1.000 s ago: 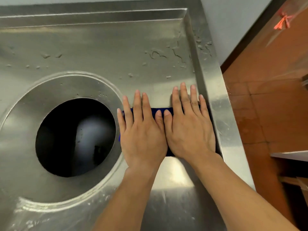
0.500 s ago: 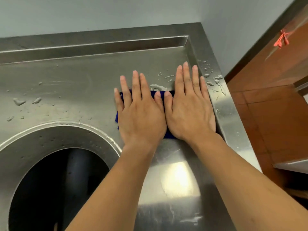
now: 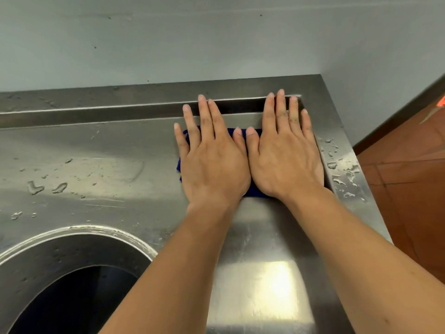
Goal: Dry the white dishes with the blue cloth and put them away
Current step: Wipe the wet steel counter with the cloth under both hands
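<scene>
A dark blue cloth [image 3: 255, 192] lies flat on the wet stainless steel counter [image 3: 108, 153] near its far right corner. My left hand [image 3: 212, 165] and my right hand [image 3: 286, 160] press down on it side by side, palms flat, fingers stretched out and thumbs touching. They cover most of the cloth; only its edges show. My fingertips reach the raised back rim [image 3: 96, 112]. No white dishes are in view.
A large round opening [image 3: 72, 297] is sunk into the counter at lower left, dark inside. Water drops sit on the counter's left part and on the right rim [image 3: 344, 169]. A grey wall stands behind; red-brown floor tiles [image 3: 409, 189] lie to the right.
Both hands have slid the cloth away from me along the counter, from beside the round opening to the back rim. The wet patch they passed over looks wiped.
</scene>
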A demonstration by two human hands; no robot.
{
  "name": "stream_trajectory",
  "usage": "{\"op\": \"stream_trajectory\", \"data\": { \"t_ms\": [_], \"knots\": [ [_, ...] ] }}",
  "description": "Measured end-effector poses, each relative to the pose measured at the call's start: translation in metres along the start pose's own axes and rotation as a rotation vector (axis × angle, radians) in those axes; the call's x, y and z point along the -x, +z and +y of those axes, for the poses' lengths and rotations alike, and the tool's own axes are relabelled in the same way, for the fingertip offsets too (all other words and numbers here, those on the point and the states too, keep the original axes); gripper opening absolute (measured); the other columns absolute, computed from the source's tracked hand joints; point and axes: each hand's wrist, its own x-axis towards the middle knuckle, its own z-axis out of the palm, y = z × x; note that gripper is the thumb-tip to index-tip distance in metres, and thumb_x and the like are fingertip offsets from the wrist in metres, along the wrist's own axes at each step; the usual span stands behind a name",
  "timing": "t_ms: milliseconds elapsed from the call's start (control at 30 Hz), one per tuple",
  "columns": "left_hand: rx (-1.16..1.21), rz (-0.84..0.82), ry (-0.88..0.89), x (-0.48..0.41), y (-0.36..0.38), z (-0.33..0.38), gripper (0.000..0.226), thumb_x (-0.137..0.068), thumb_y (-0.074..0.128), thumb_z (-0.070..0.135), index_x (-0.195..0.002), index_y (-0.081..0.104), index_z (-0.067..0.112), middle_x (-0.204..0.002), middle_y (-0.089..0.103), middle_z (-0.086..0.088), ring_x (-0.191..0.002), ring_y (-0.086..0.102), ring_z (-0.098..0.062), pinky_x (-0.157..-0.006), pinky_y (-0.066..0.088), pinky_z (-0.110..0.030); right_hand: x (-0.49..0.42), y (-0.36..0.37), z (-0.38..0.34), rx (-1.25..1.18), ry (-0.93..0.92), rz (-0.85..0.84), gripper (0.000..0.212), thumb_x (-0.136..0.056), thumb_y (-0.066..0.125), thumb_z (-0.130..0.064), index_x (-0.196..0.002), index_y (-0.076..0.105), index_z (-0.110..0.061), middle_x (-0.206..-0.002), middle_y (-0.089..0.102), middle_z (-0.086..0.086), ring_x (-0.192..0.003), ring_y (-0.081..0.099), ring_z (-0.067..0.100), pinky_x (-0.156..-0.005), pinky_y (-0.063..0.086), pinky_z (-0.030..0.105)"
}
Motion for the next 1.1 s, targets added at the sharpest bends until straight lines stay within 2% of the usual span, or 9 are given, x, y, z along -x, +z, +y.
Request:
{"op": "stream_trajectory", "data": {
  "t_ms": [167, 433, 800, 1100],
  "knots": [
    [0.016, -0.029, 0.023, -0.005, -0.003, -0.003, 0.065, -0.113, 0.019, 0.040, -0.167, -0.001, 0.010, -0.179, -0.005, -0.006, -0.165, -0.012, -0.030, -0.131, -0.008, -0.048, -0.005, 0.002, -0.004, 0.042, 0.005, -0.029, 0.070, -0.106, 0.013, -0.048, -0.161, -0.002, -0.008, -0.171, -0.005, 0.015, -0.158, -0.008, 0.027, -0.126, -0.006, 0.042],
    [0.030, -0.137, 0.106, -0.006, -0.014, -0.020, 0.062, -0.114, 0.017, 0.036, -0.167, -0.006, 0.011, -0.179, -0.013, -0.003, -0.163, -0.019, -0.029, -0.131, -0.012, -0.050, 0.008, 0.002, -0.024, 0.106, 0.063, -0.051, 0.074, -0.102, 0.004, -0.052, -0.161, -0.003, -0.007, -0.171, -0.003, 0.016, -0.158, -0.005, 0.030, -0.127, -0.002, 0.046],
    [-0.015, -0.129, 0.080, -0.006, -0.049, -0.144, 0.066, -0.108, 0.005, 0.040, -0.167, -0.007, 0.013, -0.178, -0.011, -0.003, -0.163, -0.017, -0.029, -0.129, -0.012, -0.048, 0.022, 0.028, -0.143, 0.049, -0.001, -0.029, 0.073, -0.103, 0.005, -0.052, -0.162, 0.001, -0.010, -0.171, 0.003, 0.014, -0.158, -0.003, 0.029, -0.127, -0.002, 0.045],
    [-0.046, -0.150, -0.061, -0.010, -0.093, -0.270, 0.062, -0.113, 0.012, 0.039, -0.167, -0.006, 0.014, -0.179, -0.010, -0.002, -0.163, -0.018, -0.028, -0.131, -0.010, -0.047, 0.023, 0.046, -0.274, 0.018, -0.133, -0.076, 0.073, -0.103, 0.006, -0.053, -0.162, 0.001, -0.011, -0.171, 0.002, 0.014, -0.158, -0.005, 0.030, -0.127, -0.002, 0.047]
  ]
}}
